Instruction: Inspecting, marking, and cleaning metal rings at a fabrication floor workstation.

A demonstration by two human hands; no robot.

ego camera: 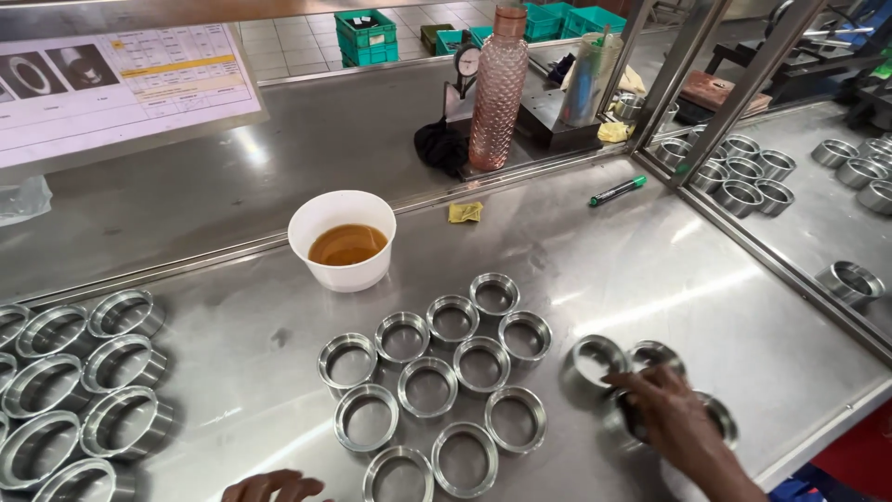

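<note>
The right hand (pixel 667 406) lies fingers-spread over blurred metal rings (pixel 650 355) (grip apparently loose), the upright ring cluster (pixel 437 372) at nine o'clock, nearer than the curled left hand (pixel 269 485).

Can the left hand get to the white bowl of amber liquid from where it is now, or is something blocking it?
Probably yes. The left hand rests at the table's near edge, and the white bowl stands open beyond it. The cluster of upright metal rings sits mostly to the right of that line, so the path looks fairly free, passing over bare steel table.

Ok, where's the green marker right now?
In the head view, the green marker lies on the steel table at upper right, beside the upright frame post.
</note>
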